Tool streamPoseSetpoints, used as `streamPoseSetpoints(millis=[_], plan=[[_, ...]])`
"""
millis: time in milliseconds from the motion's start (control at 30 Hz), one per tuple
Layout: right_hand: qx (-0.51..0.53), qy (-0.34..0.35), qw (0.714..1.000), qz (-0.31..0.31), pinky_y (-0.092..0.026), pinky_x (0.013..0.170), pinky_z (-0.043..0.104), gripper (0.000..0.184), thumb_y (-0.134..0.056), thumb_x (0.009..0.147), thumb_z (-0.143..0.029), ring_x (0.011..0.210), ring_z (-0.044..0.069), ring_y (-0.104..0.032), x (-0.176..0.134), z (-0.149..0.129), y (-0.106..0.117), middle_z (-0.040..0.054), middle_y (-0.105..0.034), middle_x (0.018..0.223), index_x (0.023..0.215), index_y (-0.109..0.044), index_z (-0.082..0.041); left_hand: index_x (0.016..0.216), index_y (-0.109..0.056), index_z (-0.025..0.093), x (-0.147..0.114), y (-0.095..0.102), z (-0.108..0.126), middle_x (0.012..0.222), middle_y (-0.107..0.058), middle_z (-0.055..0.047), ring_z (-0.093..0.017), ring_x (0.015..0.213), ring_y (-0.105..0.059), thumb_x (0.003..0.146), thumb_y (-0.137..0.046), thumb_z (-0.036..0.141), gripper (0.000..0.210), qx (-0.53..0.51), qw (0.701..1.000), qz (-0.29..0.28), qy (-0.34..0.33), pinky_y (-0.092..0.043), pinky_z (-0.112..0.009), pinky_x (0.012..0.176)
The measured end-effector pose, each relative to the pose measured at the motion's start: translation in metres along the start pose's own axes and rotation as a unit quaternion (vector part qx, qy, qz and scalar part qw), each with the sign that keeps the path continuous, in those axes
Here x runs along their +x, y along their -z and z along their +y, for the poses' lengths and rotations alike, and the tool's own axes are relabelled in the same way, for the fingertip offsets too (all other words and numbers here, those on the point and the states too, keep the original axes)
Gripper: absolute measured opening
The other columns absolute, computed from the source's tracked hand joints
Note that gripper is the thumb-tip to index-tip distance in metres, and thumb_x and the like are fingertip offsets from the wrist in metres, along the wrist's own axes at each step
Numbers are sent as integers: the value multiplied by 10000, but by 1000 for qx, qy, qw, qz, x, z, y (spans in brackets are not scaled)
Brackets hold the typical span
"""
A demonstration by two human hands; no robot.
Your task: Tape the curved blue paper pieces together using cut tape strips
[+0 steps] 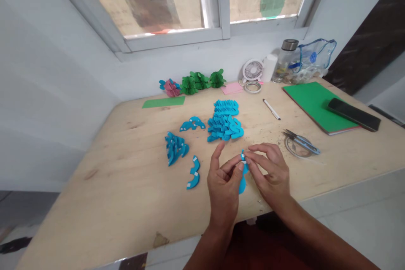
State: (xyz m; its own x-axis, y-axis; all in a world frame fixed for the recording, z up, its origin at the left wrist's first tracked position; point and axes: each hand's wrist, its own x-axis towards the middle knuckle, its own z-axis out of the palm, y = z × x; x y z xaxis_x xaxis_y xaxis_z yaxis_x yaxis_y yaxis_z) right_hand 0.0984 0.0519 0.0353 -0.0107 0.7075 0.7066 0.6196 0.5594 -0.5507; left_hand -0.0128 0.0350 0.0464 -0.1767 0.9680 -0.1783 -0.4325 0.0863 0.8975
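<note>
Both hands meet over the near edge of a pale wooden table [110, 194]. My left hand [223, 185] and my right hand [270, 171] pinch the same small curved blue foam piece [243, 179] between thumbs and fingertips, held upright. A single blue curved piece with white tape squares [193, 173] lies just left of my left hand. Further back sit a fanned cluster of blue pieces [175, 147], a small pair [193, 123] and a large pile of blue pieces [225, 121].
Scissors [302, 141] lie on a tape ring right of my hands. A pen [271, 109], green notebook [318, 105] with a black phone [353, 114], tape roll [252, 87], small fan [252, 70], clear pouch [311, 61], green paper decorations [202, 80] and a green strip [163, 102] line the back.
</note>
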Motion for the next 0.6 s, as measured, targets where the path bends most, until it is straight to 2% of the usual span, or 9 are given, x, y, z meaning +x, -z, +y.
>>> streamPoseSetpoints(millis=[200, 267, 367, 600], plan=[[-38, 34, 998, -23, -489, 768, 443, 298, -596, 824, -112, 888, 240, -593, 2, 0, 4, 65, -678, 951, 1033, -707, -294, 1358, -424, 209, -4, -2, 6, 870, -758, -51, -176, 888, -691, 739, -702, 172, 679, -11, 1000, 4, -5, -512, -278, 821], [-53, 45, 997, -28, -483, 776, 445, 290, -596, 824, -110, 898, 242, -592, 2, 0, 6, 66, -678, 960, 1029, -704, -285, 1343, -448, 214, -4, -2, 7, 821, -756, -41, -141, 731, -680, 732, -718, 206, 669, 0, 1000, 13, -6, -509, -218, 663], [-66, 63, 995, -32, -480, 775, 440, 285, -597, 823, -95, 904, 242, -587, 1, -1, 7, 75, -674, 977, 1030, -694, -265, 1326, -470, 211, -1, 1, 7, 726, -739, -15, -80, 516, -567, 715, -742, 281, 672, 12, 1000, 23, -4, -394, -160, 460], [-71, 74, 994, -40, -475, 774, 438, 363, -597, 818, -92, 926, 253, -579, -3, -7, 6, 72, -665, 991, 1113, -665, -291, 1300, -494, 206, 4, 2, 7, 587, -662, 49, -84, 539, -566, 688, -764, 291, 674, 10, 999, 49, -10, -439, -172, 550]])
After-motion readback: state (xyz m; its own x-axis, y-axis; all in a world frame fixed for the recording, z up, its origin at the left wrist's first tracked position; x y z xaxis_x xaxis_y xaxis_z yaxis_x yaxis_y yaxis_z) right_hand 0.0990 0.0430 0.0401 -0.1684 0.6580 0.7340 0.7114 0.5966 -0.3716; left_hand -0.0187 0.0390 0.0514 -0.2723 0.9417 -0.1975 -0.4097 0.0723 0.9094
